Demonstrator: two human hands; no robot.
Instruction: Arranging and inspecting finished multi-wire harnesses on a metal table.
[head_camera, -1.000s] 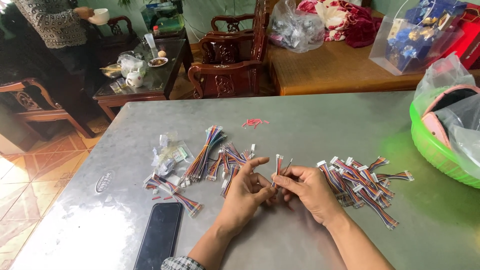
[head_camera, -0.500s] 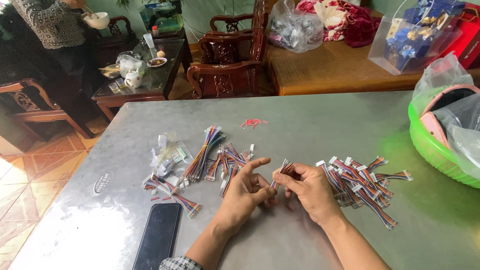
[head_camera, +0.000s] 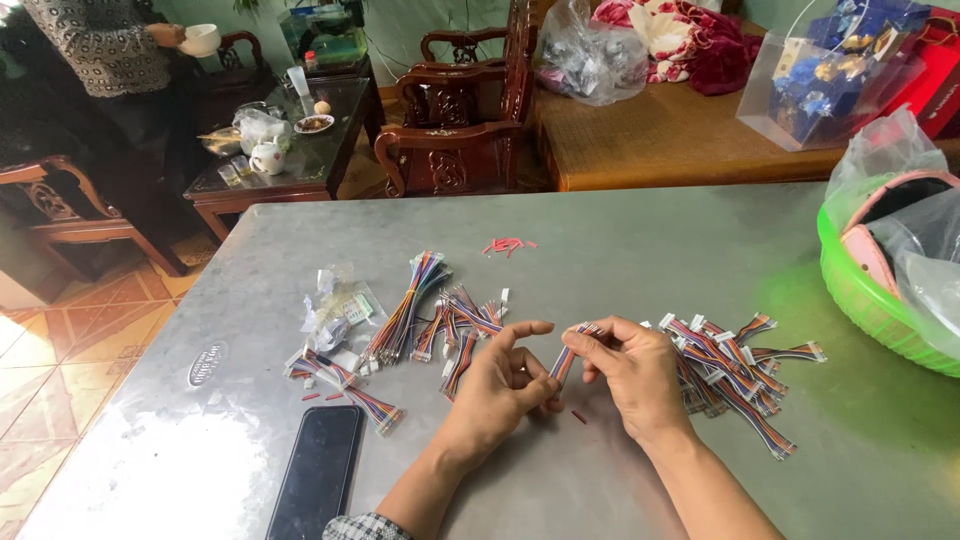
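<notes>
Right hand (head_camera: 640, 375) fingertips pinching the top end of a short multicoloured ribbon wire harness (head_camera: 563, 358), thumb and forefinger clamped on it; left hand (head_camera: 497, 385) gripping the lower end of the same harness, index finger sticking out straight, other fingers curled in. Harness sitting tilted between both hands, just above the grey metal desk (head_camera: 640, 240), near the middle of the front edge. Small red sleeve bits (head_camera: 578, 416) lying on the desk right under the hands. Pile of finished-looking multicoloured harnesses with white connectors (head_camera: 735, 365) lying just beside the right hand, toward the right edge. Looser spread of same-type harnesses (head_camera: 440, 310) lying beyond the left hand, with clear plastic bags (head_camera: 335, 312) next to it on the left. Black phone (head_camera: 320, 470) lying face up by the front edge, left of the left forearm. Green plastic basket (head_camera: 850, 285) with bags sitting at the right edge. Few red pieces (head_camera: 506, 245) scattered toward the far edge.
</notes>
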